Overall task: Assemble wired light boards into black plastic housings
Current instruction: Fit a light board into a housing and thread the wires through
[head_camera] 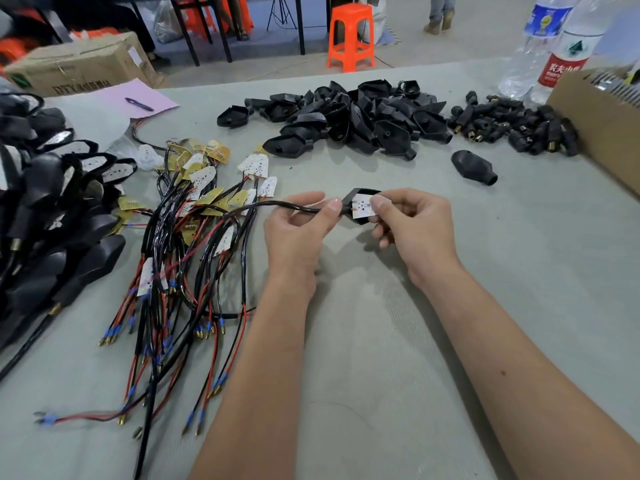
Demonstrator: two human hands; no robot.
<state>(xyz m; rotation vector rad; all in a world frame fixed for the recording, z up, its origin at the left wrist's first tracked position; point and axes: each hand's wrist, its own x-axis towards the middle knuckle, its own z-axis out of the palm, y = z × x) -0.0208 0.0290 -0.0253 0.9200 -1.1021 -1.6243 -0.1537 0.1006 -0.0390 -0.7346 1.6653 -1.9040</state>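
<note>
Black housing (360,219) cradles a white light board (363,206); right hand (415,226) pinches it, left hand (298,226) pinches its cable (277,204)

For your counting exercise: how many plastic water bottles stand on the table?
2, both at the far right corner: a blue-labelled bottle, and a red-labelled bottle right of it, beside the cardboard box. The box might hide others.

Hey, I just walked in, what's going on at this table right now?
A person is fitting a white light board into a black housing. The left hand pinches the black cable at the housing's neck; the right hand holds the housing, thumb on the board. Loose wired boards lie to the left, empty housings are piled behind, on the grey table.
</note>
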